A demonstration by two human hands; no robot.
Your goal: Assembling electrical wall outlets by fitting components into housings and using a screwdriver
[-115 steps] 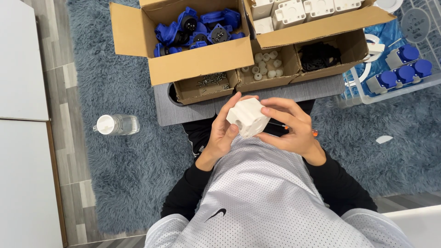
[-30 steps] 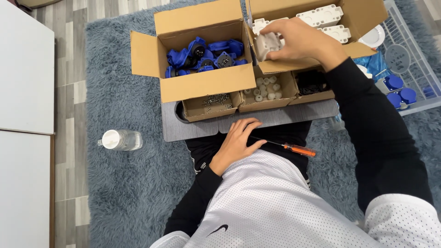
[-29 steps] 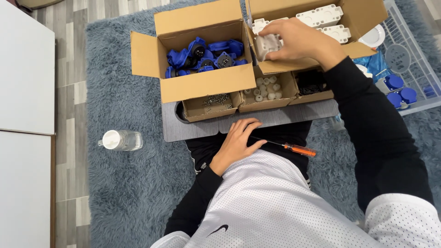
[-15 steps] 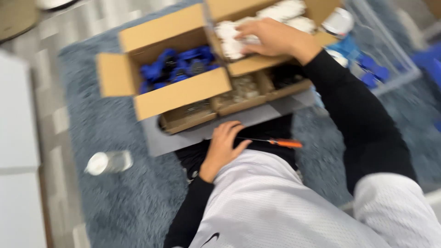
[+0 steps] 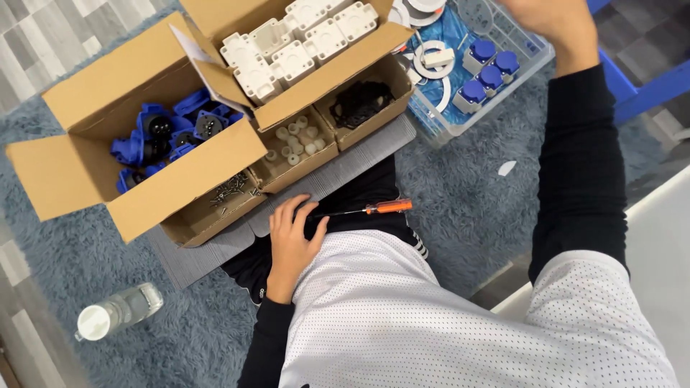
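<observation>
Two hands apart: left hand point(image 5: 291, 241) fingers spread flat beside the orange screwdriver point(image 5: 374, 209); right hand point(image 5: 550, 21) raised, fingers cropped, state untellable.

Open rug point(image 5: 460, 194) lies right of the screwdriver point(image 5: 374, 209); cardboard boxes point(image 5: 180, 179) crowd ahead.

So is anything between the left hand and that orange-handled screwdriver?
Nothing visible. The left hand rests on the lap with its fingertips beside the screwdriver, whose thin shaft points toward them. No box or part lies between them. The right hand is raised far off, over the clear bin.
</observation>
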